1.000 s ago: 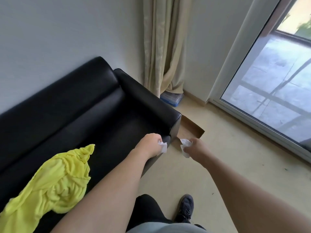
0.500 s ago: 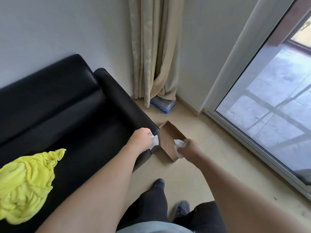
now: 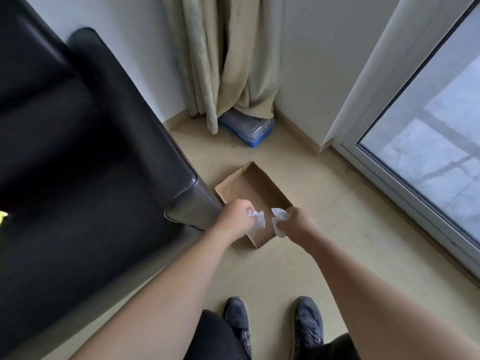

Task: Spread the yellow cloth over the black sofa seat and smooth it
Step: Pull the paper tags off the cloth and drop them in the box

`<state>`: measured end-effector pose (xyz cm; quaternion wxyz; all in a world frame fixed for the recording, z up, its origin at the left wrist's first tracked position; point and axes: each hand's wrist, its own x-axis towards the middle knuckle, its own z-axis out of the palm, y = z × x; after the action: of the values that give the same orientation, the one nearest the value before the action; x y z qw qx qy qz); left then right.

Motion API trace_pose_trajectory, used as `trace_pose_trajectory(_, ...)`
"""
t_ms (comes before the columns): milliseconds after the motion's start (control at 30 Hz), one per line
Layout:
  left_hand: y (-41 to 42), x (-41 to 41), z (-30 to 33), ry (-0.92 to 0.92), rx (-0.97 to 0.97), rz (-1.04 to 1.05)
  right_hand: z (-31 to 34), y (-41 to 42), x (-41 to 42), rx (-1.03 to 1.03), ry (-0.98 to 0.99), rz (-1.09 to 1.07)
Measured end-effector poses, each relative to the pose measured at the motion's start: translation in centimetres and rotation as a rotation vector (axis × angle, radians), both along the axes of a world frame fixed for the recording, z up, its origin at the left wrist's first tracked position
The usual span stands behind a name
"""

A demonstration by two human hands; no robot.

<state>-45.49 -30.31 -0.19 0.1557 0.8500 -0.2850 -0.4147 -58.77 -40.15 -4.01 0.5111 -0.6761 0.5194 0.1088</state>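
Yellow cloth point(image 3: 3, 217) shows only as a sliver at the frame's far left edge, lying on the black sofa point(image 3: 78, 157) seat, well apart from both hands. Just past the sofa's armrest corner, an open cardboard box point(image 3: 255, 185) sits on the floor. Above that box, the left hand point(image 3: 237, 216) is clenched around a crumpled white tissue point(image 3: 257, 219), and the right hand point(image 3: 296, 221) grips another white tissue point(image 3: 278, 221). Beyond the box, a blue container point(image 3: 249, 128) lies under the curtain point(image 3: 223, 61).
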Motion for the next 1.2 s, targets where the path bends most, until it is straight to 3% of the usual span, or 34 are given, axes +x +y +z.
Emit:
trace_pose_trajectory(200,-1.5,1.4,-19.0,-0.014,-0.015,0.035,-18.5,-1.9,1.5,-0.026,0.043,0.041)
trace_pose_trajectory(367,-3.6,3.6,-28.1,-0.129,-0.057,-0.008,-27.3,-4.5,3.6,-0.096,0.021,0.109)
trace_pose_trajectory(600,-4.0,4.4,-30.3,-0.256,0.007,-0.148,-28.9,-5.7,5.2,-0.142,-0.014,0.149)
trace_pose_trajectory(767,-5.6,5.6,-33.3,-0.356,0.029,-0.249,-33.5,-7.5,4.5,-0.223,0.101,0.318)
trace_pose_trajectory(933,-4.9,4.9,-35.1,-0.356,0.092,-0.279,-32.5,-8.6,4.2,-0.233,0.041,0.186)
trace_pose_trajectory(1033,-5.0,5.3,-36.2,-0.370,0.143,-0.303,-33.6,-8.8,4.3,-0.197,0.077,0.271)
trace_pose_trajectory(1200,-6.7,6.4,-36.4,-0.419,0.094,-0.282,-34.2,-10.4,6.0,-0.160,0.003,0.172)
